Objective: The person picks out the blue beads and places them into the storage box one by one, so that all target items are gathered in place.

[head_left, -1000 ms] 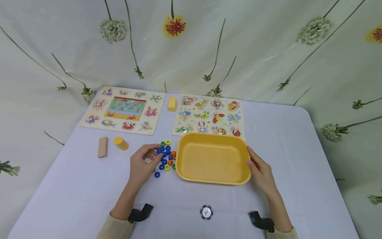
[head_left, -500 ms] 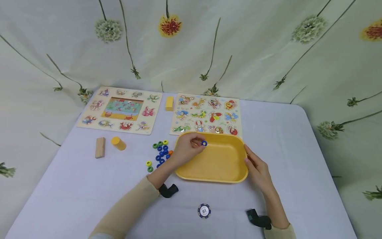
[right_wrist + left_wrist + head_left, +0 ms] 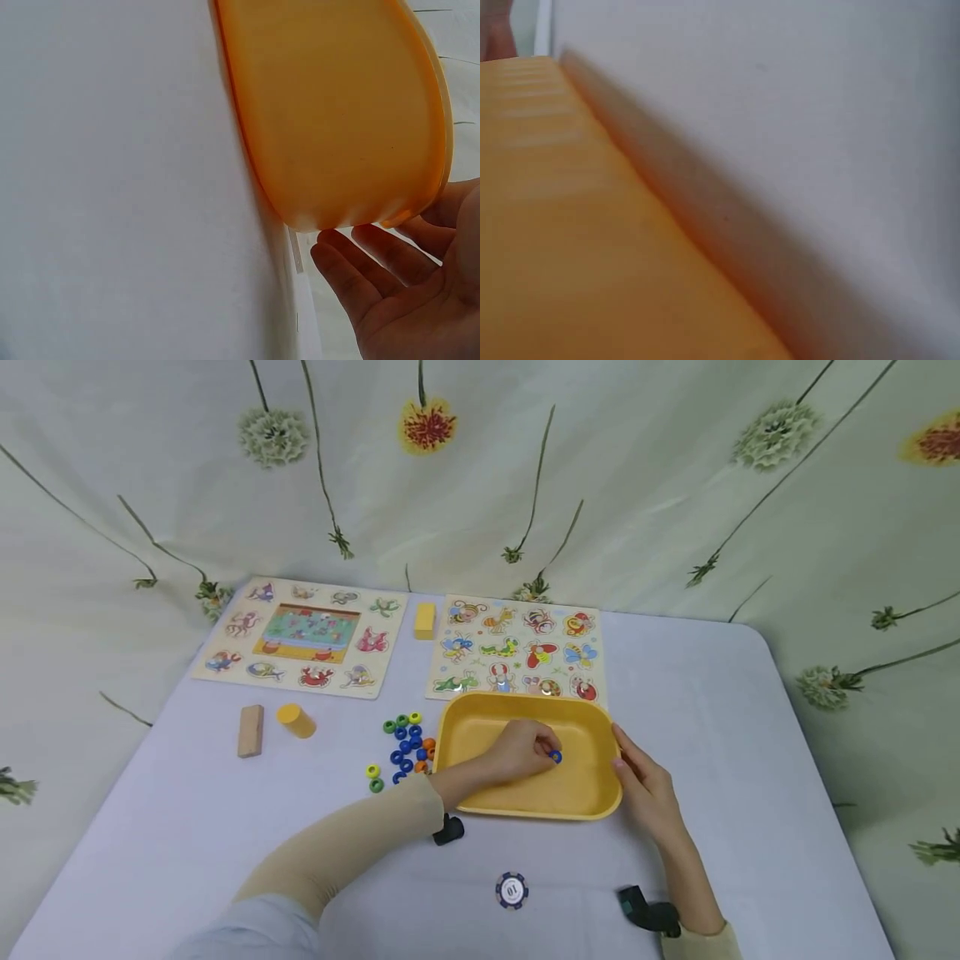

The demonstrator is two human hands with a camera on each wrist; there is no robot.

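Inside the yellow tray (image 3: 585, 793), right of its middle, the left hand (image 3: 525, 752) pinches one blue bead (image 3: 556, 757) at the fingertips; contact between bead and tray floor cannot be determined. At the tray's right end, the right hand (image 3: 651, 789) grips the rim, fingers bent against the outer wall. Loose beads (image 3: 406, 747) in blue, green, yellow and orange lie just beside the left end. Nearer the person, a chip (image 3: 512, 890) marked 10 lies flat.
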